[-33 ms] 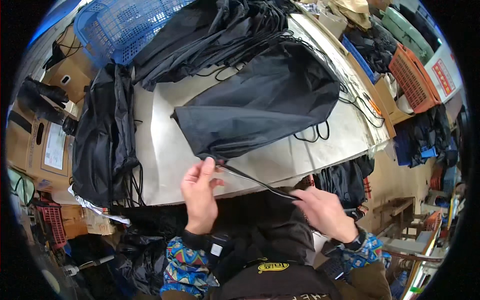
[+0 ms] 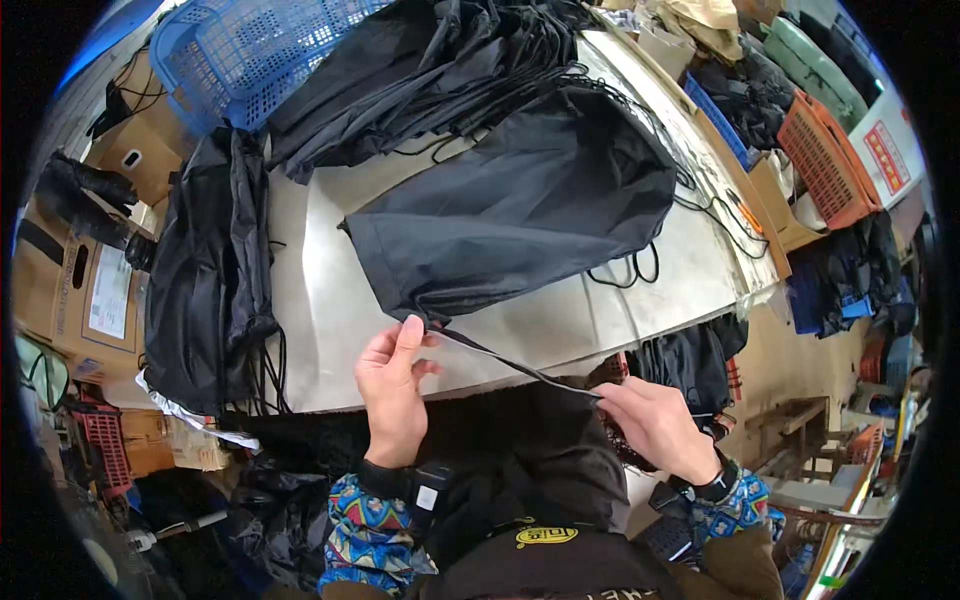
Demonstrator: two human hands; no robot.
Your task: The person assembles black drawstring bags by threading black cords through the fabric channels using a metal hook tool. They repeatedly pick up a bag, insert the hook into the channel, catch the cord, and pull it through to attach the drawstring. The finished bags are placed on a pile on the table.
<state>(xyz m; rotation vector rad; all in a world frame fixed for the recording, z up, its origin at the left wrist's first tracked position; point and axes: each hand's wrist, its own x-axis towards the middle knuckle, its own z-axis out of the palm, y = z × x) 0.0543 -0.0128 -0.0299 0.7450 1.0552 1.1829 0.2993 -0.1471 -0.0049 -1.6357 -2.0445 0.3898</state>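
Note:
A black drawstring bag (image 2: 510, 205) lies flat on the pale work table, its near-left corner by my left hand (image 2: 395, 390). My left thumb and fingers pinch that corner, where a narrow black strap (image 2: 510, 362) with a light edge begins. The strap slants down to the right, stretched nearly straight between my hands. Its other end is gripped between the fingers and thumb of my right hand (image 2: 655, 425), just beyond the table's near edge. A loop of black cord (image 2: 640, 265) sticks out from the bag's right side.
More black bags are heaped at the back (image 2: 420, 90), and a stack of black bags (image 2: 208, 280) sits on the left. A blue plastic basket (image 2: 265, 55) stands behind. Orange-handled scissors (image 2: 745, 212) lie at the table's right side. Cardboard boxes (image 2: 105, 310) stand at far left.
My right hand has shifted slightly right and the strap looks straighter. My left hand and the bag's near corner have moved slightly left.

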